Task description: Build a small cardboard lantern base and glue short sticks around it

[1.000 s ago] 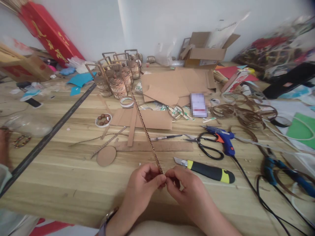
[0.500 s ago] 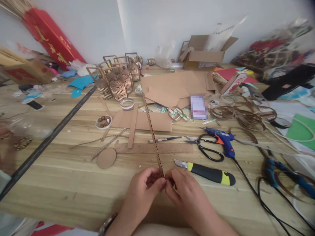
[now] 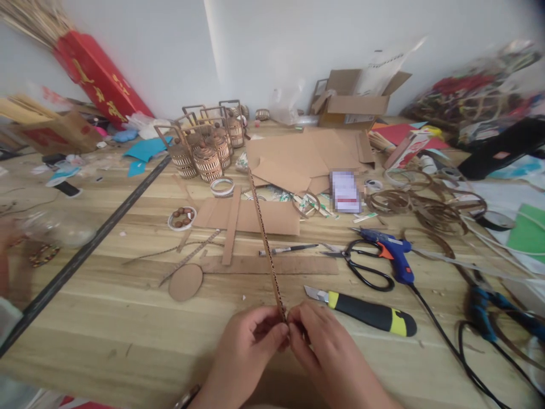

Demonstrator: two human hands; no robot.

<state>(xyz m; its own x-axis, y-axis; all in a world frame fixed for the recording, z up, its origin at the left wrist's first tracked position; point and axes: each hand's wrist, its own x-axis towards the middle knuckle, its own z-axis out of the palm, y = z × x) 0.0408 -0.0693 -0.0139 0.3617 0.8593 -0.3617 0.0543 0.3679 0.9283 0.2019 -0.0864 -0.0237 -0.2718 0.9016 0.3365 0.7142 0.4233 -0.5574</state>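
A long, narrow strip of corrugated cardboard (image 3: 265, 241) stands edge-up and runs away from me over the table. Its near end is pinched between the fingers of my left hand (image 3: 251, 346) and my right hand (image 3: 321, 343), which meet fingertip to fingertip. The very tip of the strip is hidden by the fingers. Right of my hands lies a utility knife (image 3: 366, 309) with its blade out. Beyond the hands, a flat cardboard strip (image 3: 298, 264) and a cardboard disc (image 3: 186, 282) lie on the wood.
Scissors (image 3: 366, 264), a blue glue gun (image 3: 394, 250) and pliers (image 3: 483, 304) with black cords lie to the right. Several small woven lanterns (image 3: 207, 161) stand at the back left, near cardboard sheets (image 3: 298, 153). Another person's hand (image 3: 5, 255) shows at the left edge.
The whole view has shifted slightly, so things sit a little lower. My hands keep their pinch on the strip's near end, with little visible movement.
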